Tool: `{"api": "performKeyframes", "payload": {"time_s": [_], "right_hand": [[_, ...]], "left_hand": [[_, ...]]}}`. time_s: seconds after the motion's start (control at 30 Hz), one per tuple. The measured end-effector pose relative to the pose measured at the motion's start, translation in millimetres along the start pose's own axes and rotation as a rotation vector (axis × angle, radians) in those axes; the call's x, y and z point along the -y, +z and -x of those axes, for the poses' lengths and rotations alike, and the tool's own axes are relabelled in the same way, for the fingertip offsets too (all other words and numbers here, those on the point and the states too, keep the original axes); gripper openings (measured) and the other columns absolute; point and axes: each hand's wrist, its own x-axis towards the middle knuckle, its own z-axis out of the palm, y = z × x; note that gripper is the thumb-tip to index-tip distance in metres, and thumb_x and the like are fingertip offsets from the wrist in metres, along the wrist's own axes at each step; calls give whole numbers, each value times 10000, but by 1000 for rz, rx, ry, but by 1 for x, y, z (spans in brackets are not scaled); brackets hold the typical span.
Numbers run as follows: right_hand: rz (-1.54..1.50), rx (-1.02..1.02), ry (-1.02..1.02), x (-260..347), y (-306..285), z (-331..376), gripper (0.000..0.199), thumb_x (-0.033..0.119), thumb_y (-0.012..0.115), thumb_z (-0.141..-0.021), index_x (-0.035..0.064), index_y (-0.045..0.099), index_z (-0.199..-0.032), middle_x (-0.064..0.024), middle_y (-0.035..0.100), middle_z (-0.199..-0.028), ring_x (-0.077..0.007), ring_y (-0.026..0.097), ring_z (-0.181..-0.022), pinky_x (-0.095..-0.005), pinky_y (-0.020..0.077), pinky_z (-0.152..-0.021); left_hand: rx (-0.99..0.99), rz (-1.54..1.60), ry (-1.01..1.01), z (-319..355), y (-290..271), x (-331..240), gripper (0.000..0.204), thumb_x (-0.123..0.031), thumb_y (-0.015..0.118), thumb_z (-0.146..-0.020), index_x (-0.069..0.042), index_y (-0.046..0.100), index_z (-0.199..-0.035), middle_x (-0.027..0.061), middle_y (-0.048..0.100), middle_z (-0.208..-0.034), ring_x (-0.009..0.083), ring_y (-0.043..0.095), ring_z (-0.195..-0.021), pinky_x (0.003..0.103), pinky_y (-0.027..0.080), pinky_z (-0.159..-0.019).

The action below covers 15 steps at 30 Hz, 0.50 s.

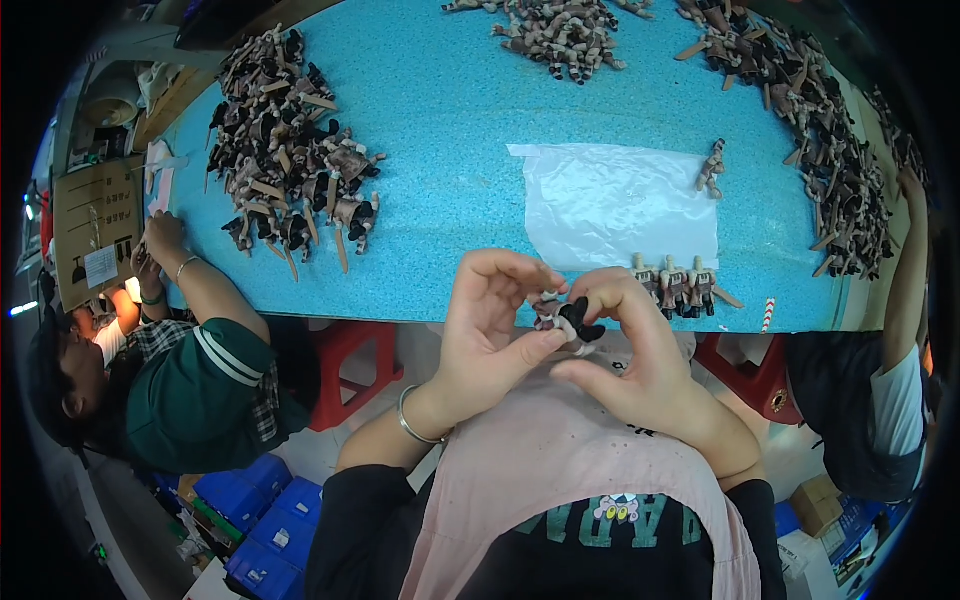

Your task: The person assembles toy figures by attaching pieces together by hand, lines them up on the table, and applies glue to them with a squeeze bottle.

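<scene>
Just off the table's near edge, both my hands meet around a small figurine [567,320] with pale and black parts. My left hand [488,335] is closed on it, the thumb pressing its near side. The curled fingers of my right hand [635,345] touch its black end from the right; its thumb stays apart. Part of the figurine is hidden by my fingers. Close to my right hand, three similar figurines [673,288] lie in a row at the table edge. Another figurine [711,170] rests on the right side of a white plastic sheet [600,200].
A blue table [430,130] carries heaped figurines [290,150] at left, a figurine pile [565,40] at the far side and a long figurine heap [830,150] at right. Co-workers sit left [200,390] and right [880,400]. Red stools [355,375] and blue bins [265,530] stand below.
</scene>
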Motion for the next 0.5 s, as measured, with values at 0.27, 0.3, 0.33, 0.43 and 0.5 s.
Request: {"api": "performKeyframes", "payload": {"time_s": [0.27, 0.3, 0.33, 0.43, 0.5], "right_hand": [[-64, -28, 46, -7, 0, 10, 496, -12, 684, -769, 10, 459, -1211, -138, 536, -1114, -229, 556, -987, -312, 455, -847], [-96, -55, 41, -6, 1, 9, 529, -16, 678, -772, 10, 449, -1248, -138, 538, -1125, -230, 555, -999, -316, 455, -858], [-95, -57, 40, -5, 1, 9, 529, -16, 678, -772, 10, 449, -1248, -138, 538, -1125, -230, 555, -999, -316, 455, -858], [-108, -18, 24, -3, -2, 6, 517, -22, 668, -770, 3, 466, -1246, -135, 547, -1116, -234, 559, -1003, -313, 451, -853], [62, 64, -60, -2, -7, 1, 462, -21, 656, -771, 2, 506, -1207, -133, 553, -1109, -243, 561, -1001, -313, 448, -844]], "left_hand": [[315, -84, -144, -9, -19, -7, 412, -216, 720, -785, -39, 576, -1128, 137, 409, -1307, 237, 449, -1200, 356, 326, -1030], [317, -85, -144, -9, -18, -8, 412, -216, 720, -785, -39, 576, -1128, 137, 409, -1307, 237, 449, -1200, 356, 326, -1030], [303, -42, -167, -9, -17, -9, 390, -206, 727, -778, -39, 592, -1104, 143, 395, -1331, 249, 421, -1235, 369, 316, -1042], [286, -28, -168, -7, -16, -9, 376, -192, 742, -761, -40, 610, -1078, 146, 397, -1341, 273, 371, -1290, 396, 298, -1061], [284, -56, -147, -7, -16, -6, 383, -188, 750, -751, -41, 613, -1077, 144, 414, -1328, 284, 350, -1310, 411, 290, -1069]]}}
